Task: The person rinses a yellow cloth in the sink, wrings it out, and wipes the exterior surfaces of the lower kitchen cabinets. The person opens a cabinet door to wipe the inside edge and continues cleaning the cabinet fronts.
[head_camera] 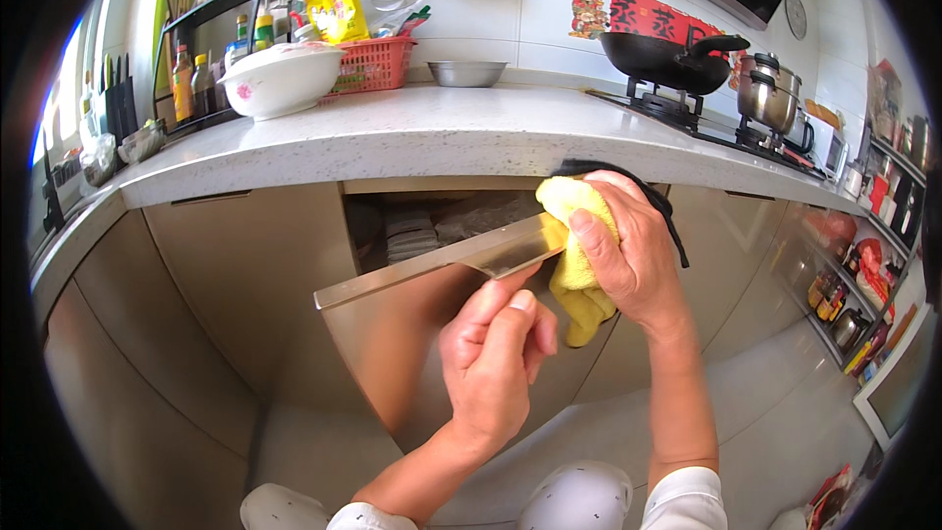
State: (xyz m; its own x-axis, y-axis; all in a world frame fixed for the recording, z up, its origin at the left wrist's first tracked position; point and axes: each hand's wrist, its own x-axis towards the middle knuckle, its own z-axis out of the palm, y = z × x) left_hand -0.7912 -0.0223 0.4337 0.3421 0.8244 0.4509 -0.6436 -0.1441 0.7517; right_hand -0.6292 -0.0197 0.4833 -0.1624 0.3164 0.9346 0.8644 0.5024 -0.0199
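Note:
A beige cabinet door (pixel 397 338) stands ajar below the counter, with a metal edge strip (pixel 441 254) along its top. My right hand (pixel 625 243) presses a yellow cloth (pixel 578 265) around the strip's right end. Dark fabric (pixel 666 213) shows behind that hand. My left hand (pixel 497 353) is at the door's outer face, its index finger under the lip of the strip and the other fingers curled; part of the finger is hidden. Behind the door, the cabinet's dark inside holds a stack of grey items (pixel 411 235) and clear plastic.
The stone countertop (pixel 441 118) overhangs the doors. On it stand a white lidded bowl (pixel 287 81), a red basket (pixel 375 66), a metal bowl (pixel 467 73) and a gas stove with a black wok (pixel 662 62) and a steel pot (pixel 767 96). Shelves (pixel 846 294) are at the right.

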